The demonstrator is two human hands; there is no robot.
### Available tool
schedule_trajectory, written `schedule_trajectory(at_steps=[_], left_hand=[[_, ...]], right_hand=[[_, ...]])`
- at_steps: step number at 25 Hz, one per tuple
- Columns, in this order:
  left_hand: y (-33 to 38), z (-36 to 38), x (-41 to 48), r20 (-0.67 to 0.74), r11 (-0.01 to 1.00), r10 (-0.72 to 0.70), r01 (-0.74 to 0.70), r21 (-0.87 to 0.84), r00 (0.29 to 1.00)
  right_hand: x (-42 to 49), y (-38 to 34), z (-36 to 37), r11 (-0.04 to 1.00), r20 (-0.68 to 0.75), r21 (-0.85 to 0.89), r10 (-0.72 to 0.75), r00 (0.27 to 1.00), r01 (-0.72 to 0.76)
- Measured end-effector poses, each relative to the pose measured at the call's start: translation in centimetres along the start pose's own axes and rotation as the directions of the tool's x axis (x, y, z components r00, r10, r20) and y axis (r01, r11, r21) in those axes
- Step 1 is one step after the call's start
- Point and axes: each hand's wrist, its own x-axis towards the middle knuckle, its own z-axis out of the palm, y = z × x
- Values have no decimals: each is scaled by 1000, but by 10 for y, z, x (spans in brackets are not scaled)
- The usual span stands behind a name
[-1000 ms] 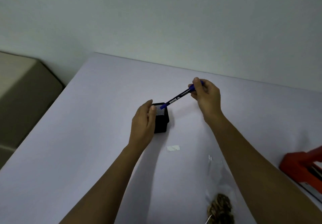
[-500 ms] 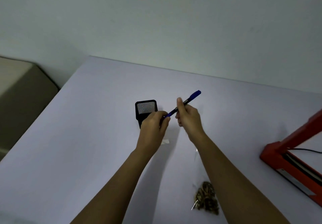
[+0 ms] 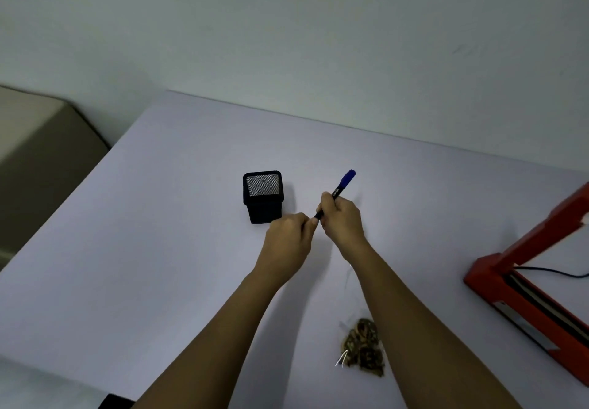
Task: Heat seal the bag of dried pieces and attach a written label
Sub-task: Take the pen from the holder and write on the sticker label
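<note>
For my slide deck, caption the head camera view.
Left hand and right hand grip a blue pen beside a black mesh cup.

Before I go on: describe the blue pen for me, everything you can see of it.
The pen is a slim marker with a dark barrel and a blue upper end, plastic by its look. It is held above the table, tilted, with the blue end pointing up and to the right. The right hand grips the barrel; the left hand pinches its lower end, hiding the tip. It sits just right of the black mesh holder, not touching it.
</note>
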Motion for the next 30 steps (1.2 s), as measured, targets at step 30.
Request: schedule_trajectory(at_steps=[30], left_hand=[[-141,-9,-53,-124,874,-395,414,253,910]], right_hand=[[-21,44,31,854,-142,510,-28,989,98]])
